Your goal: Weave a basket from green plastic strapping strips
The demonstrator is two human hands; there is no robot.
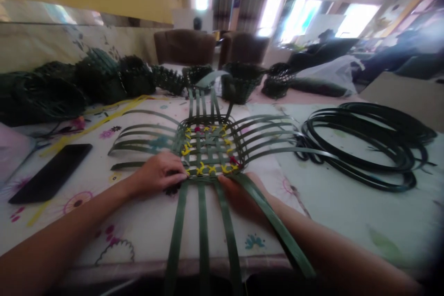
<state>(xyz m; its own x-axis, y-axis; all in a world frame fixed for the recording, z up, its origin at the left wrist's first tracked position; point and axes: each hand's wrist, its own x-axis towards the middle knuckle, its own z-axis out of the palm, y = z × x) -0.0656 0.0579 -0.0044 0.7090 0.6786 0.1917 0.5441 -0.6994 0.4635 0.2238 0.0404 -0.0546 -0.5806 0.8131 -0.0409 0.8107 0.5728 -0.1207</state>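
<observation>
A half-woven basket point(208, 145) of flat dark green strips lies in front of me on the table, with yellow and a few red ties around its base. Long loose strips point(203, 231) fan out from every side of it, several hanging toward me. My left hand point(163, 171) pinches the near left corner of the woven edge between thumb and fingers. At the near right edge, my right hand point(244, 192) grips the rim, its thumb on top. Green strips cross over that hand and hide part of its fingers.
Coils of dark green strip point(360, 171) lie at right. A black phone point(52, 173) rests at left beside yellow strips point(100, 122). Several dark woven baskets point(241, 81) line the table's back, near a clear plastic bag point(329, 76). Brown chairs point(185, 46) stand beyond.
</observation>
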